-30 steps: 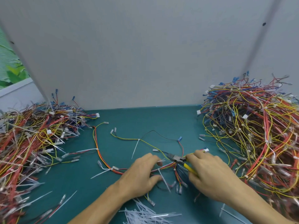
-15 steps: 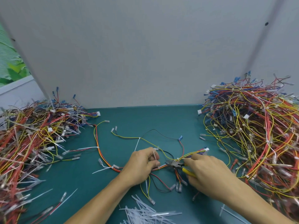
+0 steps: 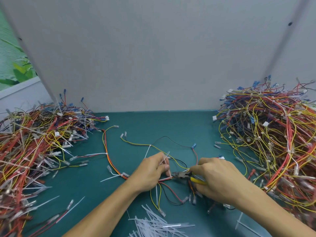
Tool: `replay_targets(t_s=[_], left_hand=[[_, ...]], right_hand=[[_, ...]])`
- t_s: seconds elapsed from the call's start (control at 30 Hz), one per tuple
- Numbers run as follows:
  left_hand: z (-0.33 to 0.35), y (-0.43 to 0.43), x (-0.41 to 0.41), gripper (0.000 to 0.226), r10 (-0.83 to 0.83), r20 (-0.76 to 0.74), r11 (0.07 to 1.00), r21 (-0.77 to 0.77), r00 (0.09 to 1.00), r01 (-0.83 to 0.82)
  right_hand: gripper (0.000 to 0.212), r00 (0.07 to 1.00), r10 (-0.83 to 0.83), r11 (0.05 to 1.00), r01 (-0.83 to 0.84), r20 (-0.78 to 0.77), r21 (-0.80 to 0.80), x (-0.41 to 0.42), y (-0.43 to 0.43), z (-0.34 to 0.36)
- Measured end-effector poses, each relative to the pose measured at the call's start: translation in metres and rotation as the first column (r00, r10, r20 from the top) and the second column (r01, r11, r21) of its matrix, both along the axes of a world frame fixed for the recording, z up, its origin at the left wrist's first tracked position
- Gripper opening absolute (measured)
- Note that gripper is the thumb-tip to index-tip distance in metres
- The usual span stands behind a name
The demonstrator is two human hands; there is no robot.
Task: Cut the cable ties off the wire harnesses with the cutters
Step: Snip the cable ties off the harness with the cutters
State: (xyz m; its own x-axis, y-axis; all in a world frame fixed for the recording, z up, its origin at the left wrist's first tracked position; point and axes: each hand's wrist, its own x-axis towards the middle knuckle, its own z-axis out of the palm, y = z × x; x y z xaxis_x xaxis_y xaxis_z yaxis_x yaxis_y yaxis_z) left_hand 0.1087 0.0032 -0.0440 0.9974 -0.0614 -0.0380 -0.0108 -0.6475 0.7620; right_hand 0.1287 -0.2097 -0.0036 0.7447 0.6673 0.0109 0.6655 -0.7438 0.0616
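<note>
Left hand point(image 3: 150, 171) pinches the harness point(image 3: 109, 161) right at a cable tie point(image 3: 169, 171), probably to keep it taut for the cutters point(image 3: 180, 174). Right hand point(image 3: 217, 182) grips the yellow handles, nose at the tie, mid-table point(image 3: 171, 124).

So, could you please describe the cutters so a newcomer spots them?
On the green table, two hands meet between the left wire pile and right pile. The right hand grips the cutters, dark nose pointing at the harness in the left hand. Their yellow handle is thicker than any yellow wire.
</note>
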Motion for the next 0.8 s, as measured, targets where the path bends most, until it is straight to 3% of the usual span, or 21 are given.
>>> replay_targets(t_s=[0.6, 0.8], left_hand=[[-0.002, 0.003, 0.0, 0.014, -0.026, 0.02, 0.996, 0.084, 0.999, 0.024], [-0.003, 0.003, 0.0, 0.016, -0.026, 0.015, 0.997, 0.076, 1.0, 0.024]], right_hand=[[0.034, 0.996, 0.053, 0.999, -0.054, -0.077, -0.005, 0.008, 0.002, -0.005], [0.025, 0.992, 0.071, 0.997, -0.075, -0.105, -0.032, 0.013, 0.004, -0.004]])
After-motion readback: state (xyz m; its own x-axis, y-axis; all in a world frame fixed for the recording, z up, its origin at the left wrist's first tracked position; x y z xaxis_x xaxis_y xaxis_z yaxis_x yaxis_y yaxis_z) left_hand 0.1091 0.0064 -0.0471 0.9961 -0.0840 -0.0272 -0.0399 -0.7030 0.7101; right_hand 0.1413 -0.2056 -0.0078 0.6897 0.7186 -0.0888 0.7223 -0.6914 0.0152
